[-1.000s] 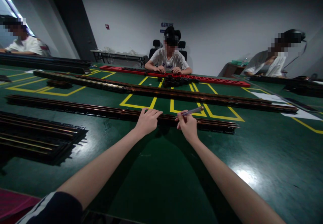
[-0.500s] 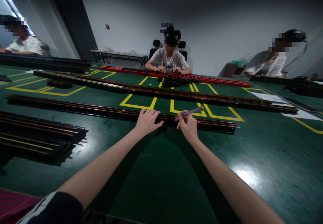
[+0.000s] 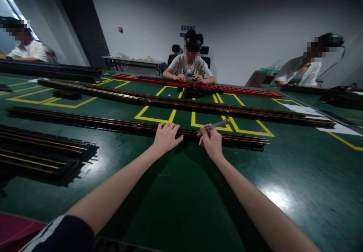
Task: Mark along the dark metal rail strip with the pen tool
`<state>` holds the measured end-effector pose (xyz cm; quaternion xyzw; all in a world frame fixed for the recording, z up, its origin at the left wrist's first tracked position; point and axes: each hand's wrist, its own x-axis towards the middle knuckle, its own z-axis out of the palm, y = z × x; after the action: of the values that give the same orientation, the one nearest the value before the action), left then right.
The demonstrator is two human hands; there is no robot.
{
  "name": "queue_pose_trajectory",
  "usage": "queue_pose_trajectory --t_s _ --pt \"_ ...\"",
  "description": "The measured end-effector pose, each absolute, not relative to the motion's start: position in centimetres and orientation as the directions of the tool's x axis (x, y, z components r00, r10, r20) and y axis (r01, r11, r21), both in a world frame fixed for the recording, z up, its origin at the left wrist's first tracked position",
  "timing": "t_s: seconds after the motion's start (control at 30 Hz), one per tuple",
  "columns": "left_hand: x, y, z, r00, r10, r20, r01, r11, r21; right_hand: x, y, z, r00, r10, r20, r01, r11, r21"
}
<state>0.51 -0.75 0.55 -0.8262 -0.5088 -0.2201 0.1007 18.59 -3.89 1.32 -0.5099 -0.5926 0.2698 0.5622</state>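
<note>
1. Dark rail [image 3: 113, 125], long and narrow, lies flat across the green table [image 3: 181, 191], passing under our fingertips and running on well to either side of them.
2. Our left hand [image 3: 166, 136] rests on the rail with its fingers [image 3: 172, 128] spread wide and flat, gripping nothing. The tips reach toward the rail's far edge.
3. Our right hand [image 3: 211, 142], just to the right of the left fingers, is curled around a pen [image 3: 217, 125] pinched between thumb and forefinger. The pen's free end points right and away from us, above the rail.
4. Just beyond our fingertips we see yellow markings [image 3: 153, 120] painted on the table, then a second long rail [image 3: 198, 106], then a red tray [image 3: 241, 90].
5. Well to the left of the left fingers, a stack of similar rails [image 3: 42, 153] sits on the table.
6. Straight ahead of our fingers, across the table, a person in a white shirt [image 3: 190, 66] sits with both hands at the red tray. Two more people sit at far left [image 3: 28, 49] and far right [image 3: 300, 74].
</note>
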Motion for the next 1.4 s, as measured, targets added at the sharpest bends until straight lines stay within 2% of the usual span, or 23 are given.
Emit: queue_pose_trajectory --t_s 0.27,0.6,0.87,1.4 --pt "0.36 -0.63 0.28 0.364 0.78 0.509 0.888 -0.455 0.062 18.67 -3.69 1.06 0.183 0.907 0.379 0.287 0.319 -0.903" --pt "0.32 -0.64 0.49 0.388 0.791 0.473 0.876 -0.476 0.077 18.71 -3.8 1.04 0.312 0.855 0.414 0.305 0.323 -0.896" --pt "0.25 -0.51 0.44 0.394 0.802 0.449 0.87 -0.483 0.099 18.95 -3.89 1.13 0.24 0.883 0.403 0.314 0.322 -0.893" --pt "0.01 -0.39 0.47 0.386 0.8 0.459 0.87 -0.481 0.108 18.82 -3.74 1.11 0.29 0.866 0.407 0.281 0.33 -0.901"
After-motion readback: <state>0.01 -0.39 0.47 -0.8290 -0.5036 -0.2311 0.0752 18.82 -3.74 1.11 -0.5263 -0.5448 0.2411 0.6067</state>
